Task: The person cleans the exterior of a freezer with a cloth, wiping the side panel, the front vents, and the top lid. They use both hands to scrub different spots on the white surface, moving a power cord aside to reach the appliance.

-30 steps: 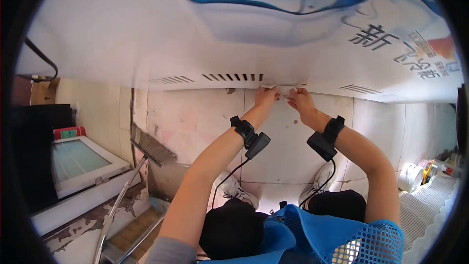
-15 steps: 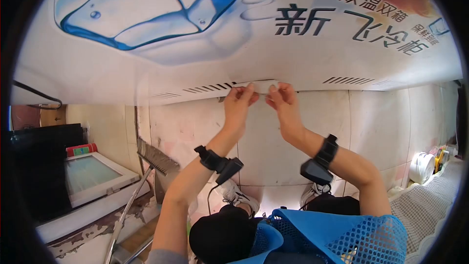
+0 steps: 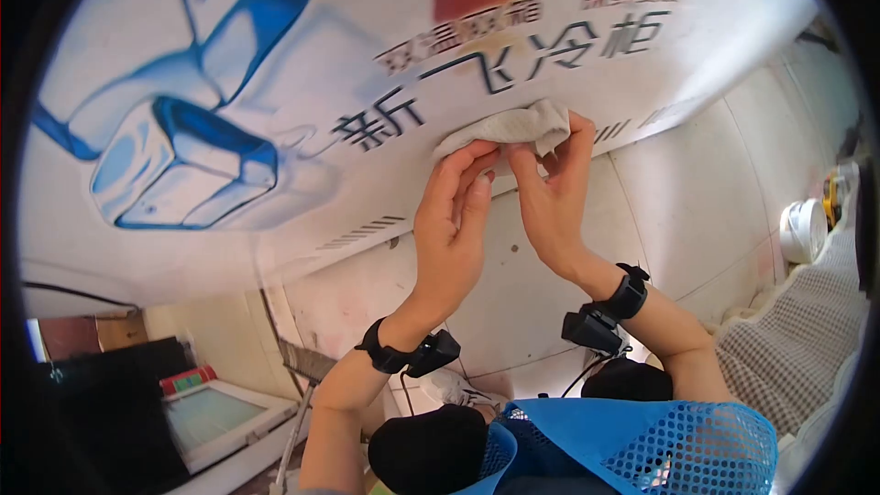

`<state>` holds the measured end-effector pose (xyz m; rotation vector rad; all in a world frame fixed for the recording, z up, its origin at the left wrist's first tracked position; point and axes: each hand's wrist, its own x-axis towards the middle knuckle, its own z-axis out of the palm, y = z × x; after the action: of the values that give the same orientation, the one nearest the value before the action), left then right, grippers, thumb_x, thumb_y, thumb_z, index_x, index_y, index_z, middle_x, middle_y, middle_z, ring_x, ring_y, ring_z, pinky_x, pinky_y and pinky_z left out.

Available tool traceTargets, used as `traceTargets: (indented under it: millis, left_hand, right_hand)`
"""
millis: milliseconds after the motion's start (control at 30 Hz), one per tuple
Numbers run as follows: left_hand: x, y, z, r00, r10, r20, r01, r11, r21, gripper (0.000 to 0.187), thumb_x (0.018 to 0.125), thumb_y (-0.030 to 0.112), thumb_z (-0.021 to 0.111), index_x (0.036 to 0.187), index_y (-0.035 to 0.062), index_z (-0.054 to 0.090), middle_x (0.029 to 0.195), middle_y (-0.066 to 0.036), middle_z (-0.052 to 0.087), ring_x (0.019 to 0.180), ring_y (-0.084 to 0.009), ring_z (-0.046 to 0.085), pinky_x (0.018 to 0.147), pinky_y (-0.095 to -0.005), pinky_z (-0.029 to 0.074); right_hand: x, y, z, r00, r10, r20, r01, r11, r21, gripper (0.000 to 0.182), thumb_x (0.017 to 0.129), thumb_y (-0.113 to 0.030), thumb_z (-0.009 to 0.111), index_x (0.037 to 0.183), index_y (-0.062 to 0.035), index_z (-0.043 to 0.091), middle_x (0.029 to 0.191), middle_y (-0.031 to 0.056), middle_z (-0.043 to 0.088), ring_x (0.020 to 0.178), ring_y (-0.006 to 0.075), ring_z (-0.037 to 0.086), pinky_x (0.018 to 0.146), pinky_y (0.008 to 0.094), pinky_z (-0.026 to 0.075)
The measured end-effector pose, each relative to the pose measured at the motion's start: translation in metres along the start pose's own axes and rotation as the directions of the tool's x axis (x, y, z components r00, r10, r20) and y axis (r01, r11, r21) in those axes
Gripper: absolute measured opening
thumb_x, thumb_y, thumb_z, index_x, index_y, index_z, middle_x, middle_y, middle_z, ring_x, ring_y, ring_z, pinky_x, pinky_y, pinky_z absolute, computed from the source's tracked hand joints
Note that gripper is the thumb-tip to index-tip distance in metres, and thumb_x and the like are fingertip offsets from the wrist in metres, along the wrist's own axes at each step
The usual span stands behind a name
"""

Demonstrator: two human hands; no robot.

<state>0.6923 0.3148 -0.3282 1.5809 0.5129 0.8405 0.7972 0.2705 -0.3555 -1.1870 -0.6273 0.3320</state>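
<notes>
A light grey cloth [image 3: 510, 128], folded and bunched, lies against the lower front of a white freezer [image 3: 302, 188] printed with ice cubes and dark lettering. My left hand [image 3: 454, 211] has its fingers closed on the cloth's left end, thumb pointing up. At the cloth's right end, my right hand [image 3: 555, 192] grips it between fingers and thumb. Vent slots [image 3: 362, 233] show in the panel to the left of my hands, and more [image 3: 612, 132] to the right. Both wrists wear black straps with small devices.
Pale floor tiles [image 3: 518, 293] lie below the freezer, with my shoes on them. A white bucket [image 3: 803, 231] and a checked cloth [image 3: 788, 339] are at the right. A long-handled brush [image 3: 305, 362], a framed glass panel [image 3: 215, 417] and a red cylinder [image 3: 188, 379] are at the lower left.
The view has turned and shifted to the right along the freezer. The cloth now shows clearly, bunched up against the panel, and both hands are higher on the freezer front.
</notes>
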Motion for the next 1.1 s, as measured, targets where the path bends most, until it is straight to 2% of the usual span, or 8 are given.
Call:
traceTargets:
  millis: [233,400,600,667,800,900,967,1100]
  left_hand:
    - [-0.004,0.03,-0.002,0.985,-0.035,0.168,0.008,0.988,0.156,0.031,0.095,0.002,0.043,0.126,-0.0003,0.046,0.13,-0.014,0.049,0.116,-0.023,0.053,0.095,-0.0344,0.045]
    - [-0.025,0.069,-0.019,0.946,0.312,0.093,-0.325,0.915,0.239,0.007,0.093,0.01,0.05,0.098,0.0053,0.051,0.102,-0.012,0.056,0.087,-0.0194,0.058,0.072,-0.0305,0.049]
    - [-0.037,0.144,0.032,0.779,0.617,-0.111,-0.624,0.746,-0.235,0.052,0.098,0.044,0.041,0.058,0.0114,0.04,0.062,0.0,0.047,0.054,-0.0167,0.05,0.053,-0.0286,0.042]
    - [-0.026,0.151,0.038,0.709,0.705,-0.008,-0.644,0.642,-0.416,0.036,0.095,0.033,0.048,0.068,0.0099,0.048,0.066,-0.002,0.05,0.057,-0.0151,0.052,0.053,-0.0271,0.043]
    - [-0.022,0.159,0.06,0.591,0.807,0.007,-0.587,0.435,-0.682,0.017,0.092,0.016,0.05,0.078,0.0082,0.055,0.069,-0.002,0.053,0.06,-0.0132,0.054,0.053,-0.0253,0.044]
    - [-0.019,0.156,0.058,0.612,0.776,0.154,-0.427,0.488,-0.761,0.019,0.091,0.015,0.05,0.074,0.0077,0.055,0.068,-0.002,0.052,0.059,-0.0144,0.054,0.052,-0.0257,0.042]
    - [-0.015,0.148,0.06,0.607,0.756,0.247,-0.334,0.524,-0.783,0.023,0.092,0.018,0.05,0.072,0.0082,0.056,0.068,-0.003,0.052,0.058,-0.0152,0.054,0.052,-0.0261,0.041]
    - [-0.005,0.125,0.053,0.533,0.602,0.594,-0.112,0.747,-0.656,0.041,0.095,0.039,0.047,0.068,0.0109,0.056,0.07,-0.003,0.055,0.056,-0.0184,0.054,0.05,-0.0295,0.042]
  right_hand:
    - [0.048,0.008,-0.053,0.953,-0.064,-0.295,0.032,0.993,-0.112,0.025,0.087,-0.012,0.058,0.109,-0.0038,0.047,0.097,0.0046,0.051,0.087,0.0126,0.049,0.077,0.0293,0.043]
    - [0.08,0.026,-0.109,0.815,0.031,-0.578,-0.07,0.997,-0.044,0.024,0.09,-0.017,0.053,0.106,-0.0012,0.046,0.094,0.0062,0.049,0.084,0.0151,0.047,0.074,0.0298,0.042]
    - [0.039,0.021,-0.056,0.886,-0.434,-0.165,0.339,0.847,-0.408,0.043,0.078,-0.013,0.07,0.112,-0.0002,0.045,0.102,0.0102,0.046,0.09,0.0202,0.047,0.077,0.0336,0.042]
    - [0.042,0.028,-0.057,0.839,-0.544,-0.002,0.464,0.718,-0.52,0.045,0.075,-0.009,0.072,0.11,-0.0007,0.046,0.102,0.0106,0.045,0.092,0.0223,0.047,0.077,0.0344,0.042]
    - [0.069,0.035,-0.087,0.834,-0.545,-0.082,0.445,0.754,-0.483,0.04,0.077,-0.009,0.07,0.109,-0.0014,0.047,0.102,0.0103,0.045,0.092,0.0224,0.046,0.077,0.0346,0.042]
    - [0.088,0.031,-0.097,0.798,-0.431,-0.422,0.277,0.883,-0.379,0.039,0.076,-0.006,0.067,0.109,-0.0023,0.048,0.101,0.0108,0.045,0.089,0.0233,0.047,0.077,0.0344,0.042]
    - [0.085,0.029,-0.095,0.818,-0.444,-0.365,0.326,0.881,-0.342,0.038,0.073,-0.005,0.067,0.106,-0.0023,0.05,0.097,0.0112,0.047,0.088,0.0244,0.049,0.078,0.0339,0.042]
    - [0.055,0.007,-0.058,0.774,-0.611,0.167,0.622,0.684,-0.381,0.026,0.068,-0.004,0.067,0.093,-0.0111,0.062,0.091,0.0073,0.054,0.081,0.0249,0.054,0.068,0.0337,0.047]
